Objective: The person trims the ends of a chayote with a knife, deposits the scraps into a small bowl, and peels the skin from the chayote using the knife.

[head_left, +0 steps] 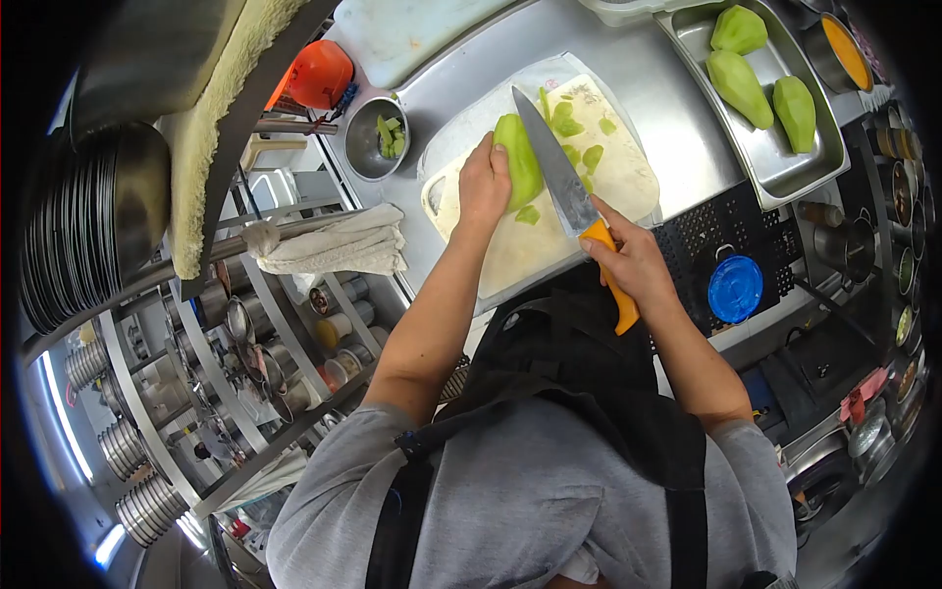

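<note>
My left hand [485,187] is closed round the near left side of a peeled pale-green chayote [521,169], which rests on a white cutting board [471,257]. In my right hand [635,257] is the orange handle of a large chef's knife [557,162]. Its long blade points away from me, just right of the chayote, over the board. Several green peelings and trimmings [592,158] lie on the board to the right of the blade, and one small piece [528,214] sits below the chayote.
A steel pan [785,182] at the right holds several peeled chayotes [738,88]. To the left stands a steel bowl [365,167] with green scraps. A folded towel [339,240] hangs on a rail. A blue lid [735,289] lies on a black perforated mat; an orange-filled pot [846,51] is beyond.
</note>
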Motion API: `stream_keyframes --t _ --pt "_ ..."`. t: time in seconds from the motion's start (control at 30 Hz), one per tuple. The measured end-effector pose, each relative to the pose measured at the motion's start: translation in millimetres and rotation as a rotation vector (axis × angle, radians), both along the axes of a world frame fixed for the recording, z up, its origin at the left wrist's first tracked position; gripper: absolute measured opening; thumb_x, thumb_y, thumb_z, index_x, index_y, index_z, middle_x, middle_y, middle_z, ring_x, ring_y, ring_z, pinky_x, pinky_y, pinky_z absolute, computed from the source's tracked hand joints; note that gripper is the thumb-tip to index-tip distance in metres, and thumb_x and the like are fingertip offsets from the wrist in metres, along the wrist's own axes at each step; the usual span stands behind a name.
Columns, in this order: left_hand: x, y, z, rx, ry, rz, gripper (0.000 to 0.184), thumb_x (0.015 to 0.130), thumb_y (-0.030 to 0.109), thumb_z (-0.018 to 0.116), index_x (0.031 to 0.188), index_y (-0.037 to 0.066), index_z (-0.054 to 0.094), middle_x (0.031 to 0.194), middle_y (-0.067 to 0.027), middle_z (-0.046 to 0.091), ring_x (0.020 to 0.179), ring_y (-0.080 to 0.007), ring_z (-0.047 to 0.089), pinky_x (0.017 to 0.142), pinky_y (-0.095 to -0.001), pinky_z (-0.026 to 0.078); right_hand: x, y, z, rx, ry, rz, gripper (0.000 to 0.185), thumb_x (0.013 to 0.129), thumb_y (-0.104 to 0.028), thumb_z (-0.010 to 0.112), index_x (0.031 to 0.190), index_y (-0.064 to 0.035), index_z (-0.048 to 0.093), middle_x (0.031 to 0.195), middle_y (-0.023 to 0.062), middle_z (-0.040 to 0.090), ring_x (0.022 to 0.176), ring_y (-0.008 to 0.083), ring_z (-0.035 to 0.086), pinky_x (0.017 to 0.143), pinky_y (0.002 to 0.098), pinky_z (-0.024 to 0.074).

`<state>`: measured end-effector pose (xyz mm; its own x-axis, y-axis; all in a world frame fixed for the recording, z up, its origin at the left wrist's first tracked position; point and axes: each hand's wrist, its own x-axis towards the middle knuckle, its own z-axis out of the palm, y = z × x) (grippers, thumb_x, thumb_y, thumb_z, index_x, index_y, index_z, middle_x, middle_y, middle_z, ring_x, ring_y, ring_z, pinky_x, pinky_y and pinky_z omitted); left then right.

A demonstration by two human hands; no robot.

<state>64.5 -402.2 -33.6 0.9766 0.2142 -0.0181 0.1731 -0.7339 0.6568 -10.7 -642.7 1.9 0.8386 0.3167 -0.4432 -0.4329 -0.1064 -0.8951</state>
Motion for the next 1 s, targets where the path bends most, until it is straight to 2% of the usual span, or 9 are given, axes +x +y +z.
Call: stream_keyframes --t 0.2,0.37,0.6,0.67,0.7,0.77,0.8,0.87,1.0 --pt "-1 0 -6 -0.001 -0.041 0.002 0.044 0.099 0.026 0.045 0.127 -0.005 0.059 0.116 -0.0296 0.064 0.107 -0.0427 0.061 0.096 -0.0483 0.046 4 5 20 -0.014 0.041 -0.005 0.063 0.087 -0.015 0.070 0.145 -0.0067 0.048 0.073 0.0106 0.065 0.049 0.0145 0.059 0.052 0.0297 0.0490" --pt "-1 1 -8 -0.020 -0.036 -0.011 0.043 0.099 0.025 0.046 0.128 -0.005 0.057 0.114 -0.0283 0.064 0.106 -0.0425 0.060 0.094 -0.0487 0.046 9 16 39 -0.152 0.032 0.043 0.061 0.088 -0.015 0.068 0.145 -0.0036 0.048 0.068 0.0129 0.064 0.049 0.0177 0.061 0.053 0.0322 0.0501" --pt "-1 2 -13 0.001 -0.075 -0.037 0.042 0.097 0.023 0.049 0.128 -0.005 0.056 0.107 -0.0258 0.065 0.101 -0.0408 0.060 0.090 -0.0490 0.047 24 35 39 -0.220 0.017 0.045 0.060 0.088 -0.016 0.068 0.143 -0.0011 0.049 0.070 0.0164 0.066 0.050 0.0196 0.062 0.056 0.0335 0.0513" --pt "0 3 -13 -0.001 -0.066 -0.041 0.042 0.097 0.023 0.050 0.128 -0.005 0.056 0.107 -0.0253 0.065 0.100 -0.0406 0.060 0.089 -0.0491 0.047 28 41 25 -0.273 -0.084 0.027 0.061 0.089 -0.011 0.068 0.145 -0.0015 0.047 0.074 0.0068 0.062 0.049 0.0131 0.056 0.048 0.0286 0.0473" --pt "0 2 -13 0.004 -0.057 -0.046 0.042 0.097 0.023 0.050 0.127 -0.005 0.055 0.106 -0.0249 0.065 0.100 -0.0405 0.060 0.089 -0.0491 0.047 31 44 15 -0.281 -0.085 0.028 0.061 0.089 -0.011 0.068 0.145 -0.0015 0.047 0.074 0.0068 0.062 0.049 0.0131 0.056 0.048 0.0286 0.0473" --pt "-1 2 -12 0.002 -0.070 -0.044 0.042 0.097 0.022 0.050 0.128 -0.005 0.055 0.105 -0.0247 0.065 0.099 -0.0405 0.059 0.088 -0.0494 0.047 36 53 10 -0.307 -0.287 0.011 0.062 0.089 -0.011 0.068 0.145 -0.0003 0.045 0.075 0.0076 0.063 0.048 0.0143 0.057 0.047 0.0294 0.0476" --pt "-1 2 -12 0.007 -0.083 -0.042 0.042 0.097 0.022 0.049 0.128 -0.005 0.054 0.105 -0.0244 0.065 0.099 -0.0405 0.059 0.088 -0.0496 0.047 38 56 18 -0.311 -0.287 0.013 0.062 0.089 -0.011 0.068 0.145 -0.0003 0.045 0.075 0.0076 0.063 0.048 0.0143 0.057 0.047 0.0294 0.0476" --pt "-1 3 -10 -0.011 -0.069 -0.050 0.042 0.097 0.022 0.049 0.128 -0.006 0.054 0.105 -0.0246 0.065 0.099 -0.0406 0.059 0.088 -0.0497 0.047 44 62 37 -0.248 0.010 -0.006 0.062 0.089 -0.012 0.068 0.146 0.0008 0.044 0.076 0.0082 0.063 0.049 0.0150 0.057 0.046 0.0304 0.0477" --pt "-1 3 -9 -0.037 -0.044 -0.048 0.042 0.097 0.022 0.049 0.129 -0.006 0.053 0.106 -0.0253 0.064 0.101 -0.0409 0.059 0.089 -0.0497 0.047 51 68 33 -0.264 -0.012 -0.020 0.061 0.087 -0.015 0.067 0.143 0.0019 0.047 0.074 0.0159 0.067 0.052 0.0221 0.063 0.053 0.0353 0.0524"
